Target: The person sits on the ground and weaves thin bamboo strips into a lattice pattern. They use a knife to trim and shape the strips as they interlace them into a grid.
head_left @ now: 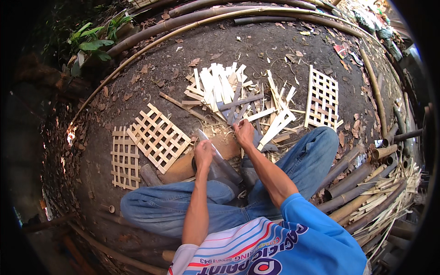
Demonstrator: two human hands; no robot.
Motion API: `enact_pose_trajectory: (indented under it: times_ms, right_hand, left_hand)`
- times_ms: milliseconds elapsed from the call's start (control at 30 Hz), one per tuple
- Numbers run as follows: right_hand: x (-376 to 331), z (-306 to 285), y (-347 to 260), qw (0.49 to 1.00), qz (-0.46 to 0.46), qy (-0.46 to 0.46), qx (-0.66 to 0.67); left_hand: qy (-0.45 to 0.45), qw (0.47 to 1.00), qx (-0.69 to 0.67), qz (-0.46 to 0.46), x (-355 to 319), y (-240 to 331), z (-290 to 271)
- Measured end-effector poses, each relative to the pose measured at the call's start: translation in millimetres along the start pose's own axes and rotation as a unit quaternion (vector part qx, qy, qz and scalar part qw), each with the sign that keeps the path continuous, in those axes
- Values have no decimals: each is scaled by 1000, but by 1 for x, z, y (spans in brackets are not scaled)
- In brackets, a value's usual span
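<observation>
A flat printed wrapper (341, 49), reddish with pale patches, lies on the dirt far beyond the hands, up and to their right. A smaller, crumpled dark-and-white wrapper (356, 58) lies just beside it. No signs or screens show.

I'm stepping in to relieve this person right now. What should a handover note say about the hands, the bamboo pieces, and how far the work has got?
Left hand: grip shut on a big blade over a wooden block.
Right hand: holding a bamboo strip by the blade.
Cut strips lie piled ahead on the dirt.
Done: three woven lattice panels, two at left, one at right.
Left: loose strips unwoven; uncut bamboo poles stacked at right.
</observation>
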State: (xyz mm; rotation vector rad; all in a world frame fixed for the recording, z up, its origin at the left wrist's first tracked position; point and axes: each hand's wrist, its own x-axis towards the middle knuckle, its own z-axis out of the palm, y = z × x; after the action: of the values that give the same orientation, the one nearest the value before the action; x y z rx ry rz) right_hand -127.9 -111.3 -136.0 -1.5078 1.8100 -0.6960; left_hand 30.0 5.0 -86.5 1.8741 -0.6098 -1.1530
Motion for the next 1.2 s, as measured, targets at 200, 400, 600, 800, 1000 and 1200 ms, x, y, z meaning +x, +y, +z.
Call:
enact_pose_trajectory:
  times_ms: [200,400,600,800,1000,1200]
  right_hand:
    - [3,-1,-11,997,48,5,-63]
    - [3,0,4,989,133,-71,-13]
    - [-69,-4,-26,833,311,-153,430]
    - [-154,-35,-52,852,282,-248,365]
    - [-144,-48,-43,966,-30,-239,90]
    - [-140,-39,-40,977,-46,-210,6]
  left_hand:
    - [-37,993,110,13,-1,-11,0]
    - [-66,988,141,6,-9,3,7]
    - [-51,995,87,-5,6,-8,-7]
    - [-38,992,-119,-29,1,32,-22]
    - [1,980,-198,25,-13,81,-66]
    - [68,981,-153,100,-21,90,-78]
